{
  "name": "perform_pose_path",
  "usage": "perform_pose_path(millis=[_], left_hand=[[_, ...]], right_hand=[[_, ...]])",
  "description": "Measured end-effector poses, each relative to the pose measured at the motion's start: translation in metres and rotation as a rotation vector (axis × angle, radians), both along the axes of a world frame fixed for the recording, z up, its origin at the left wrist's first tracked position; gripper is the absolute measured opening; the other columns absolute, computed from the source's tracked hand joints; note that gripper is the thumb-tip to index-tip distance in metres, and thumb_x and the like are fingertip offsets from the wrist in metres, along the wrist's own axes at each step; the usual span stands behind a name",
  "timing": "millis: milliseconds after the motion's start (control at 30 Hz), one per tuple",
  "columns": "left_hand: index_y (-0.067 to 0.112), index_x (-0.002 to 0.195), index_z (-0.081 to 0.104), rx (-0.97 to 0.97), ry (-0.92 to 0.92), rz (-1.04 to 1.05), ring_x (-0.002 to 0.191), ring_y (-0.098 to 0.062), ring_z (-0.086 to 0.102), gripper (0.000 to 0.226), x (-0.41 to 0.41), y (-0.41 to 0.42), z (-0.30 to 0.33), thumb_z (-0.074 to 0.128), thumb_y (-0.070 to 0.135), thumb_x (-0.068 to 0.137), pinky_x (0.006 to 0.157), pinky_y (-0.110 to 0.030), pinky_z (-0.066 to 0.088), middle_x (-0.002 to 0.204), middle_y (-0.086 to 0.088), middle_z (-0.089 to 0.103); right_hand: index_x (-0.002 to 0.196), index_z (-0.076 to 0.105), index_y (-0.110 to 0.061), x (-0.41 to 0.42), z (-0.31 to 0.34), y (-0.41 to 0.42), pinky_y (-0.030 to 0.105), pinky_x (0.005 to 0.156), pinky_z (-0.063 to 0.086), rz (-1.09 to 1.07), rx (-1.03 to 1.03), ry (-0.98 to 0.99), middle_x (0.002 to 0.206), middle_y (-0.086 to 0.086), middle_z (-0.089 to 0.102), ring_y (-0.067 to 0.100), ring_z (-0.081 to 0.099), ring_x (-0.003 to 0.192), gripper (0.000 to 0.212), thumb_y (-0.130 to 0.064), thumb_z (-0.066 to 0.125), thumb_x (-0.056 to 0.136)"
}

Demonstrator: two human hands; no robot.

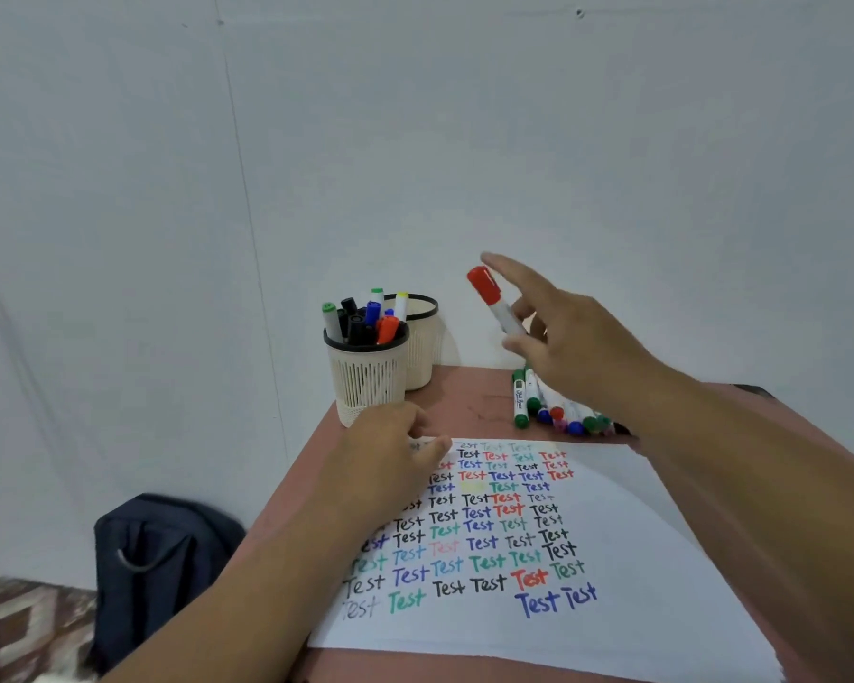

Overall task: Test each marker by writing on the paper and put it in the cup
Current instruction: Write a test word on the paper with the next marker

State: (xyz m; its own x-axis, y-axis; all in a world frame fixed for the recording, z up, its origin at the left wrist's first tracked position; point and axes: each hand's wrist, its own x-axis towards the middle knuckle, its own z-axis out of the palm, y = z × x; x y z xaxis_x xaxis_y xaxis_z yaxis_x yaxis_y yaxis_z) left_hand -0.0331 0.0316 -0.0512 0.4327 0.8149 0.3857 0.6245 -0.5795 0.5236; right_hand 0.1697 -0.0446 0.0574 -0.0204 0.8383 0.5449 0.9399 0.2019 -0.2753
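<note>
My right hand (pixel 570 345) is raised above the table and holds a white marker with a red cap (pixel 494 300), cap end up and tilted left; the index finger sticks out straight. My left hand (pixel 390 448) rests flat on the top left corner of the white paper (pixel 637 544), which is covered with rows of the word "Test" in several colours. A cream slotted cup (pixel 366 382) stands at the table's far left corner, filled with several markers. A pile of markers (pixel 558 409) lies at the far right, beyond the paper.
A second cream cup (pixel 422 332) with a black rim stands behind the first, holding a yellow-capped marker. The small reddish table (pixel 464 401) stands against a white wall. A dark blue backpack (pixel 159 559) sits on the patterned floor to the left.
</note>
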Motion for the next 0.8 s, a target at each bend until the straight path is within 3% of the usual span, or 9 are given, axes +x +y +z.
perform_pose_path(millis=[100, 233, 367, 467, 533, 700, 800], left_hand=[[0.037, 0.099, 0.062, -0.065, -0.023, -0.008, 0.087, 0.004, 0.057, 0.016, -0.001, 0.001, 0.001, 0.066, 0.050, 0.089, 0.079, -0.026, 0.054, 0.093, 0.022, 0.061], [0.038, 0.091, 0.065, -0.120, -0.019, 0.002, 0.086, 0.003, 0.059, 0.013, -0.002, 0.004, 0.000, 0.065, 0.050, 0.088, 0.078, -0.028, 0.055, 0.093, 0.020, 0.065], [0.035, 0.085, 0.066, -0.144, -0.064, 0.028, 0.080, 0.001, 0.061, 0.010, -0.002, 0.007, -0.002, 0.066, 0.044, 0.090, 0.072, -0.024, 0.053, 0.087, 0.018, 0.066], [0.033, 0.083, 0.067, -0.154, -0.094, 0.034, 0.077, 0.000, 0.061, 0.011, -0.002, 0.008, -0.002, 0.067, 0.041, 0.090, 0.065, -0.020, 0.047, 0.083, 0.017, 0.067], [0.032, 0.082, 0.067, -0.159, -0.101, 0.033, 0.075, 0.000, 0.061, 0.012, -0.002, 0.008, -0.003, 0.067, 0.041, 0.090, 0.065, -0.021, 0.048, 0.081, 0.016, 0.067], [0.031, 0.081, 0.067, -0.165, -0.115, 0.026, 0.074, -0.002, 0.062, 0.013, -0.001, 0.010, -0.005, 0.067, 0.040, 0.090, 0.067, -0.025, 0.053, 0.079, 0.014, 0.067], [0.031, 0.082, 0.067, -0.158, -0.111, 0.033, 0.074, -0.001, 0.062, 0.012, -0.002, 0.010, -0.005, 0.067, 0.040, 0.090, 0.067, -0.022, 0.051, 0.080, 0.015, 0.067]], right_hand=[[0.156, 0.022, -0.052, -0.014, 0.012, 0.026, 0.015, 0.071, 0.052, 0.067, 0.076, 0.244, 0.100, -0.016, 0.065, 0.004, 0.068, 0.075, 0.088, -0.015, 0.073, 0.094], [0.153, 0.028, -0.053, -0.041, 0.015, 0.059, 0.031, 0.090, 0.058, 0.167, 0.157, 0.442, 0.095, -0.007, 0.076, 0.009, 0.074, 0.080, 0.088, -0.015, 0.076, 0.090], [0.148, 0.034, -0.050, -0.054, 0.011, 0.085, 0.033, 0.090, 0.059, 0.185, 0.179, 0.557, 0.087, -0.004, 0.077, 0.011, 0.075, 0.076, 0.083, -0.011, 0.076, 0.088], [0.147, 0.034, -0.046, -0.057, 0.009, 0.097, 0.006, 0.074, 0.051, 0.158, 0.200, 0.636, 0.083, -0.003, 0.077, 0.011, 0.074, 0.074, 0.082, -0.011, 0.077, 0.087], [0.148, 0.034, -0.044, -0.058, 0.008, 0.101, 0.000, 0.064, 0.044, 0.140, 0.208, 0.670, 0.083, -0.004, 0.076, 0.011, 0.074, 0.076, 0.083, -0.011, 0.079, 0.086], [0.146, 0.037, -0.042, -0.064, 0.004, 0.101, 0.011, 0.062, 0.052, 0.179, 0.236, 0.740, 0.081, -0.002, 0.075, 0.012, 0.072, 0.073, 0.082, -0.007, 0.078, 0.085], [0.144, 0.038, -0.043, -0.066, -0.001, 0.100, 0.032, 0.078, 0.062, 0.221, 0.257, 0.698, 0.079, -0.003, 0.073, 0.014, 0.072, 0.069, 0.082, -0.004, 0.078, 0.084]])
